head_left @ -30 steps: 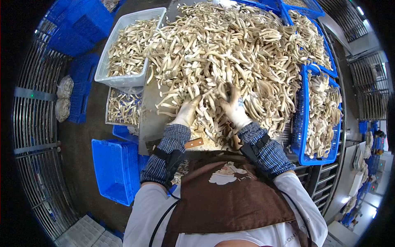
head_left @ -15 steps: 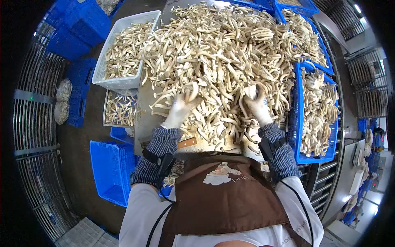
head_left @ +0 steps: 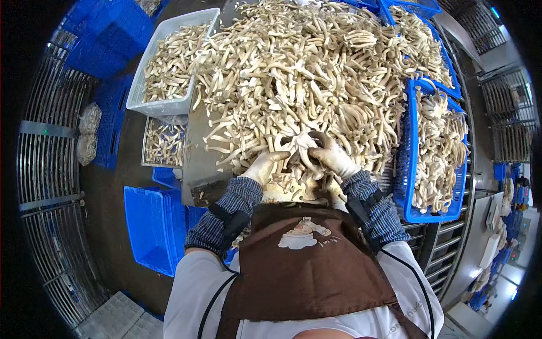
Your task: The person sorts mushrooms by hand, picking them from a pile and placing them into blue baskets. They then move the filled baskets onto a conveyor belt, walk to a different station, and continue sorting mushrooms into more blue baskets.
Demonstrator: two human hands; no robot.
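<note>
Grey metal table [head_left: 199,155] in front of me, most of it under a broad pile of mushrooms [head_left: 316,76], pale and slender, lying every which way. My brown apron [head_left: 316,277] fills the near side. To my right, against the pile, stands a blue basket [head_left: 404,175] with mushrooms in it; to my far left, a white tub [head_left: 164,109] holds more.

My two hands meet at the near edge of the pile, just beyond the apron. The left hand [head_left: 263,167] comes in from the left and the right hand [head_left: 337,160] from the right, fingers angled inward and away from me. Directly between them is a cluster [head_left: 303,142] of joined mushrooms, its white base uppermost and its stems splaying down and outward, the longest running towards me and slightly right. Its long axis seems to run away from my body, so it lies across the line joining my hands. Neither hand is clearly nearer: each has its fingers bent and gripping one side of the cluster, though some fingertips are lost among the stems.
</note>
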